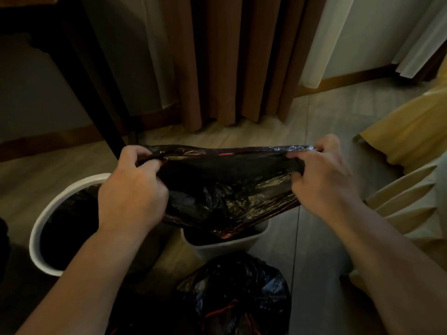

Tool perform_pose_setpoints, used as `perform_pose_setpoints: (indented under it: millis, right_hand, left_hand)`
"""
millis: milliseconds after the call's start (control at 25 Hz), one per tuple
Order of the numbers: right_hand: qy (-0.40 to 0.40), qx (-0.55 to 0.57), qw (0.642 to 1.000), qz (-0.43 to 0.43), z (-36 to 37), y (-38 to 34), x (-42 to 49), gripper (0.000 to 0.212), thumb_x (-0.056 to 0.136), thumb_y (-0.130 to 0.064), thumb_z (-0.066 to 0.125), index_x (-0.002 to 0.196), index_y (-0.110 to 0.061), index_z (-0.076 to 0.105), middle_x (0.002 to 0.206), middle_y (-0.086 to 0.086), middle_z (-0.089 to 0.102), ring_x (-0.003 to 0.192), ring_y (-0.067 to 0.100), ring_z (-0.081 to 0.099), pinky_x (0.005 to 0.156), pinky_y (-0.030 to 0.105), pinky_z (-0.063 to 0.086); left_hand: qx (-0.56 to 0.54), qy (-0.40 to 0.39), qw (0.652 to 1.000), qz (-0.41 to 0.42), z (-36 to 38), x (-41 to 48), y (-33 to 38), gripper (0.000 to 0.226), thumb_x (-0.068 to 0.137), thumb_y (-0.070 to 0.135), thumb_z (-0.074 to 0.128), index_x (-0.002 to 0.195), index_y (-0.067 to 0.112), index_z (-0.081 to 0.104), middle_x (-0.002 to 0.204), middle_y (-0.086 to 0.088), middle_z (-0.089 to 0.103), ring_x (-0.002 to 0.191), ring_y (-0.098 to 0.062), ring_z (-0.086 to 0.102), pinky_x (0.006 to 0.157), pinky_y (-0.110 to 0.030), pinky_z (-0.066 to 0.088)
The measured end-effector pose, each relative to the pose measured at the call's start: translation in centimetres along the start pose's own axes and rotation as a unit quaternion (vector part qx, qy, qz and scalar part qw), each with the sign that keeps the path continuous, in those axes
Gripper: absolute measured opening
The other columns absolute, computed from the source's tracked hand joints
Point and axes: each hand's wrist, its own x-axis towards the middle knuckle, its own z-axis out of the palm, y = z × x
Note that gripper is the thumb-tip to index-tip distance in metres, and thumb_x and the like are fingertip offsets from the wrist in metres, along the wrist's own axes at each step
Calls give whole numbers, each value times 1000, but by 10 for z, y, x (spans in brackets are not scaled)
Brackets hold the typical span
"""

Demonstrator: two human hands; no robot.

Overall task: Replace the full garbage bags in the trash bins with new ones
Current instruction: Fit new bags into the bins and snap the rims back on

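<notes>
**Bag swap roughly halfway, we reckon**

Going left to right: the round white bin (40, 223) at 8 o'clock has black plastic inside. We can't tell if that's a fresh liner or the old one, so that bin is a maybe.

Our left hand (133, 187) is pinching the left end of the new bag (229, 187) at its mouth. The bag hangs between our hands, right over the smaller bin (225, 245) at 6 o'clock, and its bottom dips down to that rim. Below that, at the bottom edge, a full bag (237, 286) sits out on the floor (302, 238) with a red drawstring showing, so at least one old bag is pulled.

Our right hand (324, 180) pinches the other end of the mouth. The hands are well apart, stretching the opening wide.

What's left, as we see it: drop the liner in, fold it over the rim, and haul away the full one.
</notes>
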Motion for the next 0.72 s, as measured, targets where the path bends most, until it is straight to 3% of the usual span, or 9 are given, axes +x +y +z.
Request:
perform_pose_setpoints:
  millis: [160, 280, 400, 480, 520, 640, 720]
  right_hand:
    - [13, 14, 1000, 1, -3, -1, -1, 21, 84, -6, 79, 103, -16, 80, 103, 0, 36, 75, 11, 39, 57, 14, 26]
    - [21, -1, 1000, -10, -6, -6, -3, 21, 84, -8, 78, 103, -17, 80, 105, -1, 39, 73, 15, 43, 56, 17, 26]
    - [3, -22, 1000, -13, -3, -12, -6, 38, 89, -17, 73, 127, -18, 68, 124, 6, 48, 81, 20, 55, 59, 26, 41]
    - [2, -20, 1000, -18, -3, -18, -5, 48, 91, -17, 70, 137, -16, 55, 129, 9, 51, 84, 23, 60, 62, 29, 44]
    - [-1, -22, 1000, -22, -3, -20, -4, 51, 91, -15, 69, 139, -18, 53, 129, 9, 53, 85, 24, 61, 62, 29, 43]
    - [-32, -45, 998, -25, -5, -20, -4, 33, 89, -16, 69, 119, -30, 68, 127, 3, 56, 88, 24, 58, 65, 31, 41]
    - [-49, -47, 998, -7, -3, -19, -5, 23, 93, -20, 66, 111, -32, 72, 114, -1, 61, 84, 19, 51, 62, 31, 37]
  left_hand:
    - [16, -47, 999, 13, -2, -2, 2, 39, 96, 20, 50, 130, 20, 69, 155, -1, 44, 113, -31, 66, 77, -49, 60]
    - [20, -71, 997, 33, -4, -4, 4, 33, 100, 27, 53, 128, 26, 71, 153, 7, 53, 122, -21, 65, 83, -42, 60]
    - [47, -90, 994, 42, -8, -5, 9, 18, 95, 23, 65, 105, 29, 79, 115, 10, 69, 93, -18, 68, 64, -33, 54]
    - [63, -90, 993, 42, -11, -3, 9, 17, 87, 13, 69, 79, 27, 76, 86, 9, 62, 75, -18, 59, 55, -32, 43]
    - [78, -89, 991, 58, -12, -2, 8, 18, 86, 14, 69, 75, 28, 73, 82, 9, 59, 76, -18, 56, 58, -34, 42]
    - [86, -83, 990, 81, -11, -2, 4, 22, 91, 20, 57, 91, 25, 78, 99, 3, 66, 102, -25, 54, 83, -45, 47]
    - [32, -57, 997, 46, -12, -1, 5, 28, 96, 22, 54, 104, 18, 80, 104, -3, 64, 103, -25, 55, 83, -43, 51]
